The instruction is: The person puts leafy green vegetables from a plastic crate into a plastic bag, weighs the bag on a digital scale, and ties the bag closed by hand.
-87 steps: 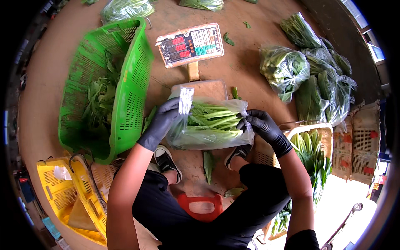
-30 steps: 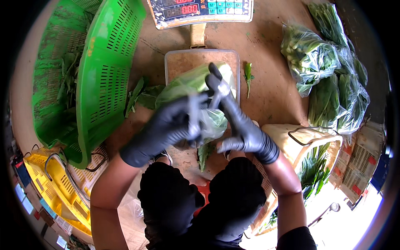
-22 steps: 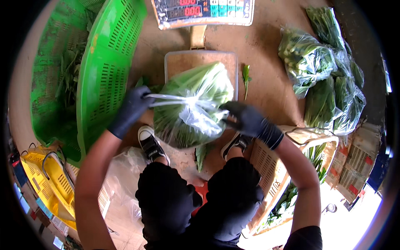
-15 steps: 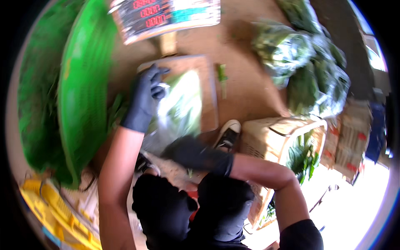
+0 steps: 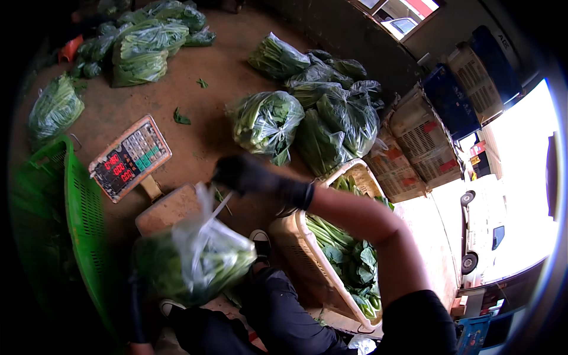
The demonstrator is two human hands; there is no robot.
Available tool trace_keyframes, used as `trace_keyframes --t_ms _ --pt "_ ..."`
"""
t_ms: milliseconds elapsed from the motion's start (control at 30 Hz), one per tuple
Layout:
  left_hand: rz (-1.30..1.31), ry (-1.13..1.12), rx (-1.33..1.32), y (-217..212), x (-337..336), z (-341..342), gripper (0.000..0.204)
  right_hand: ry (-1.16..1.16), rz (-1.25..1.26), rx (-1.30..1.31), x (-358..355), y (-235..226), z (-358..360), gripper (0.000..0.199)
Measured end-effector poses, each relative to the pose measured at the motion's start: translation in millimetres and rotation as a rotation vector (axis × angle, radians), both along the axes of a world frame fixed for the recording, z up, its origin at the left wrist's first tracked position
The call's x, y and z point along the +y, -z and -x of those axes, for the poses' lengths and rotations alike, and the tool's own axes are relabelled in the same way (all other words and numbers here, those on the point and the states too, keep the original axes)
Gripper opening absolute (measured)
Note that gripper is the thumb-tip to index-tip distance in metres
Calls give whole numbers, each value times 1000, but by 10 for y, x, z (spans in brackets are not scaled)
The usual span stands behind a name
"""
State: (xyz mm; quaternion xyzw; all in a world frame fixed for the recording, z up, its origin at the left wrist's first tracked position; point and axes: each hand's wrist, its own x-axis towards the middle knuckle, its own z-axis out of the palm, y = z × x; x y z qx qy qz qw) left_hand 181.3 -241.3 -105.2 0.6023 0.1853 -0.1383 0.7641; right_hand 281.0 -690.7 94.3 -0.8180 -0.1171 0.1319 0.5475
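Floor [image 5: 195,127] carried bagged greens; green crate [image 5: 83,219] sat at my left. Bag of greens [image 5: 195,263] hung low over my knees, long axis left-right, nearer my left hand, whose fingers I couldn't see. Right-hand [image 5: 245,174] fingers pinched its twisted neck [image 5: 214,207] from above.

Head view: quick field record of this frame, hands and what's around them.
right hand: black glove, raised over the scale platform; grip not clear
left hand: hardly visible, at the lower left under the bag
bag of greens: clear plastic, blurred, above the knees
scale display: lit, tilted
green crate: left
beige crate: right, holds loose greens
bagged greens: piled on the floor beyond
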Motion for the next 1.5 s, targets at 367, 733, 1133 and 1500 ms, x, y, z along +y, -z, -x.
trace_keyframes --t_ms 367,733,1133,1500 --pt "-10 -38 -86 -1405 -308 1130 14 1222 45 -673 -3050 -3013 907 26" --pt "855 248 -1161 -3475 -916 2223 26 -61 736 -440 454 -1594 2806 47" --pt "907 277 -1098 -3762 -667 2562 21 161 844 -365 -20 -1120 3519 44" --pt "170 458 -836 -2743 -212 2834 16 209 813 -111 -73 -617 3929 41"
